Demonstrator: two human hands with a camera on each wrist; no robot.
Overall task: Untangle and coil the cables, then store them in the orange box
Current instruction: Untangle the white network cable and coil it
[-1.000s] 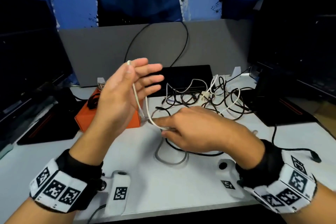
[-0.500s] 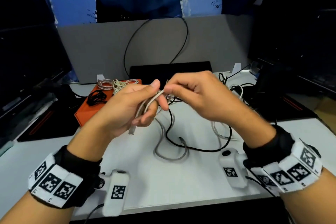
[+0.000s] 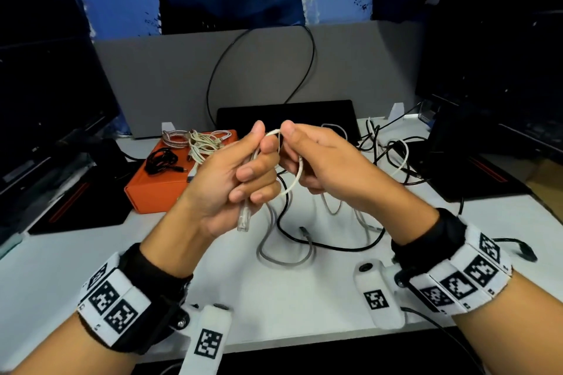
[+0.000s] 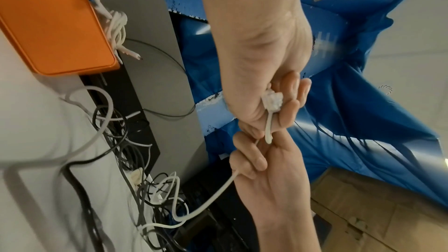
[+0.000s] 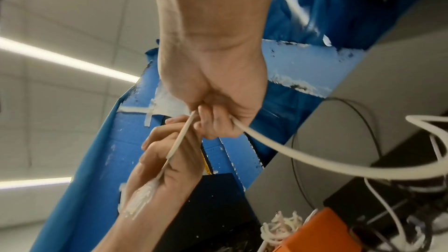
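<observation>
Centre frame: left hand curled round thin white round cable, clear plug hanging below; right hand pinching its top bend, probably forming a coil. Flat orange box left, coiled cables atop.

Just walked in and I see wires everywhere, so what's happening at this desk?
A person is coiling a thin white cable above the white desk. The left hand grips its clear-plug end, and the right hand pinches the loop beside it. Three coiled bundles already lie on the flat orange box; a tangle of black and white cables waits behind.
</observation>
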